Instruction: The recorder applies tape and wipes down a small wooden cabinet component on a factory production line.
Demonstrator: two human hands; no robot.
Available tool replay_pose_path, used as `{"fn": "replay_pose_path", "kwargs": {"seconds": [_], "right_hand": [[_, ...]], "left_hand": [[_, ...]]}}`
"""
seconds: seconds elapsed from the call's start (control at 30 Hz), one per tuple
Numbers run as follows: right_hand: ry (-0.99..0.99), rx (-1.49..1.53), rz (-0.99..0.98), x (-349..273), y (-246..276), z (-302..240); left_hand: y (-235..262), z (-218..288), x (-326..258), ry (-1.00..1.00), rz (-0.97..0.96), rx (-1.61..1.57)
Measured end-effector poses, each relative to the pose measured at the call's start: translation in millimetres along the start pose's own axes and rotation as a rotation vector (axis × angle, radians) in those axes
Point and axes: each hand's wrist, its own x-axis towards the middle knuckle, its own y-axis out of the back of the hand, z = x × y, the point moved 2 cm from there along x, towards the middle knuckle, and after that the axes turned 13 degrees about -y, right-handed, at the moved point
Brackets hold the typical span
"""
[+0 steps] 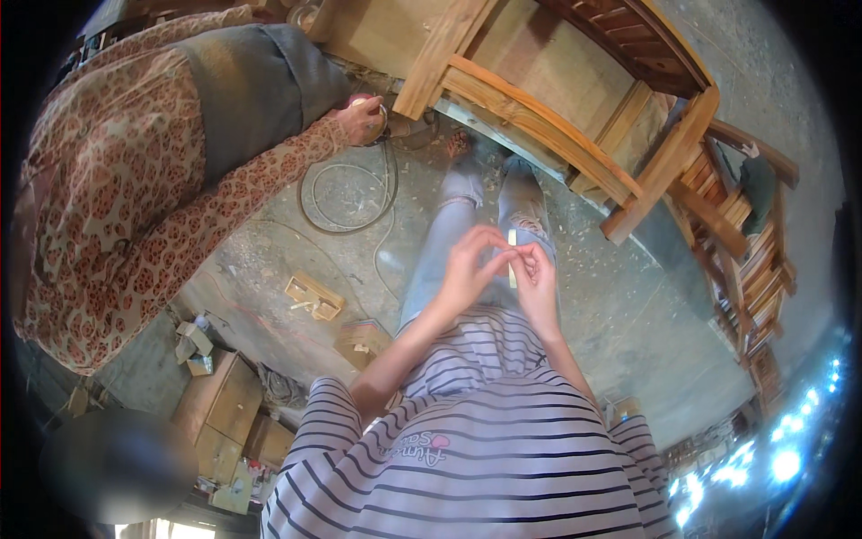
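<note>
small pale strip (pixel 512 259) | upright, long axis vertical | pinched by left hand (pixel 469 269), right hand (pixel 537 280)

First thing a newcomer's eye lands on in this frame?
At centre, the left hand and right hand pinch a small pale strip between their fingertips, above a striped shirt. Upper left, a co-worker's hand reaches toward the wooden chair frame lying tilted across the top.

Both bare forearms rise from striped short sleeves and meet in front of the chest. The left hand (pixel 469 265) curls its fingers toward the right hand (pixel 537 277), fingertips of both pinched together, wrists slightly bent.
</note>
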Motion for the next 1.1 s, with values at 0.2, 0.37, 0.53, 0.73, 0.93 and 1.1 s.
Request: {"fn": "replay_pose_path", "kwargs": {"seconds": [0.2, 0.37, 0.53, 0.73, 0.93, 1.1], "right_hand": [[0.004, -0.052, 0.039, -6.8, -23.9, -0.7], [0.075, -0.116, 0.256, -7.0, -23.2, -6.2], [0.149, -0.042, 0.382, -0.4, -13.4, -29.2], [0.246, 0.038, 0.431, -33.0, -20.7, -46.1], [0.07, 0.047, 0.334, -20.8, 28.1, -42.7], [0.103, 0.08, 0.316, -10.2, 70.9, -62.1]], "left_hand": [[7.5, -8.8, -10.9, 0.003, 0.135, -0.018], [-4.6, -8.1, 4.7, -0.095, 0.186, 0.054], [-21.1, 1.0, 35.0, -0.218, 0.206, 0.075], [18.3, -48.5, 96.2, -0.031, 0.709, 0.073], [14.6, -96.4, 170.2, 0.085, 0.835, 0.128], [1.1, -121.2, 179.8, 0.127, 0.855, 0.169]]}}
